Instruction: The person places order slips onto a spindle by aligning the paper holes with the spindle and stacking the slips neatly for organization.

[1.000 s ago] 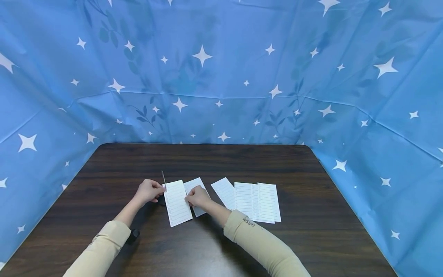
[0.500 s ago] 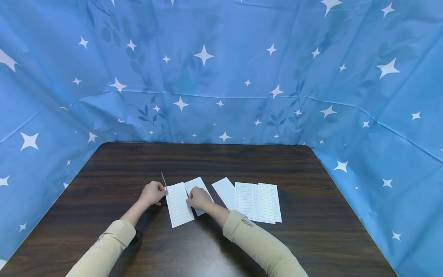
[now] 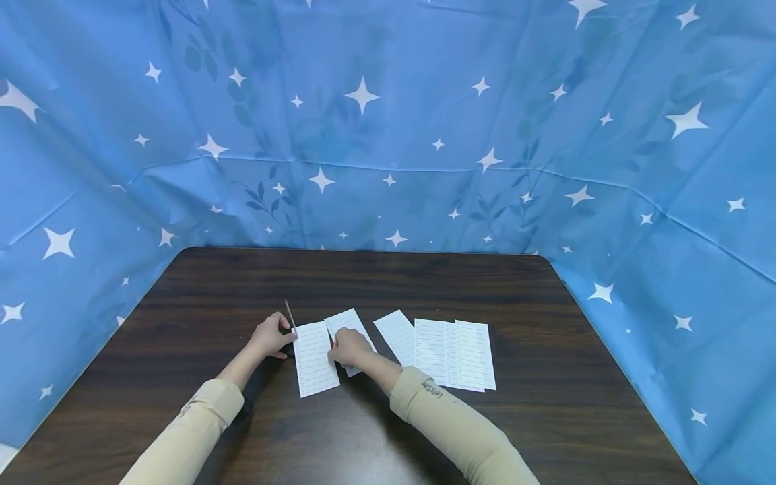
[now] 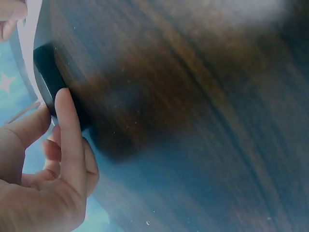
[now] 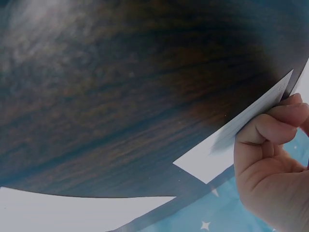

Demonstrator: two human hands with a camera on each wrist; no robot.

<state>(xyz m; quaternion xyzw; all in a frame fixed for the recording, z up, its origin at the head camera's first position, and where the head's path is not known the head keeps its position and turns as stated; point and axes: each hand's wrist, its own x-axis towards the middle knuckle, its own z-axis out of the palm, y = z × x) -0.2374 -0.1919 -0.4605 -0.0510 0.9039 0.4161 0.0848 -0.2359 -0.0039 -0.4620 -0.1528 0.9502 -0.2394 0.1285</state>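
Note:
A white lined paper sheet [image 3: 314,367] lies between the hands, tilted slightly. At its far left corner, my left hand [image 3: 267,337] holds a black block-like object [image 4: 48,77] against the paper edge, the thumb above and a finger along the block's side. From that corner a thin rod [image 3: 290,315] sticks up; its kind cannot be told. My right hand [image 3: 351,348] pinches the sheet's right edge with curled fingers. Beneath that hand, a second lined sheet [image 3: 347,322] lies partly covered; it also appears as a white card [image 5: 212,150] in the right wrist view.
To the right of the right hand are several more lined sheets: a slanted one [image 3: 394,333] and overlapping ones [image 3: 475,353]. The dark wooden table [image 3: 545,431] runs back to a blue star-patterned cloth [image 3: 388,121].
My left hand has shifted slightly right and its grip at the corner looks spread wider. The sheet's far edge sits a little lower. My right hand has barely moved; the view has shifted slightly.

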